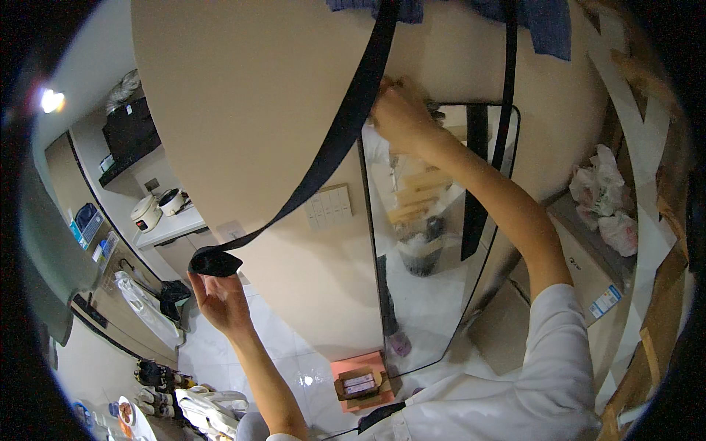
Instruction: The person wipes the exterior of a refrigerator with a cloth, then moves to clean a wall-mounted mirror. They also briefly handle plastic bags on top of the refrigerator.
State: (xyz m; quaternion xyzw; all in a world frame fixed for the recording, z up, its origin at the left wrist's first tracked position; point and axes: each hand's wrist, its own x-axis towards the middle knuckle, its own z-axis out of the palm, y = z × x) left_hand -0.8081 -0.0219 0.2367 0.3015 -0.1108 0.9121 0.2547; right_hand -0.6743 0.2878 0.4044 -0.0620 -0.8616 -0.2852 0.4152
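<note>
A long black fabric strap [336, 132] hangs from the top edge and curves down leftward to a bunched end [216, 262]. My left hand [220, 300] is raised at the left and holds that bunched end, with the fingertips hidden behind the cloth. Motion blurs my right hand [401, 114], lifted beside the strap's upper part in front of the wall; its grip is unclear. A second black strap [508, 77] comes down further right, before a black-framed mirror [419, 308]. Blue cloth [543, 27] shows at the top.
A beige wall [259, 127] with a switch panel [329, 206] stands ahead. Cardboard boxes [584, 264] and plastic bags [601, 193] are at right. An open small carton [361, 381] sits low. A kitchen counter [171, 227] with a rice cooker [146, 213] is at left.
</note>
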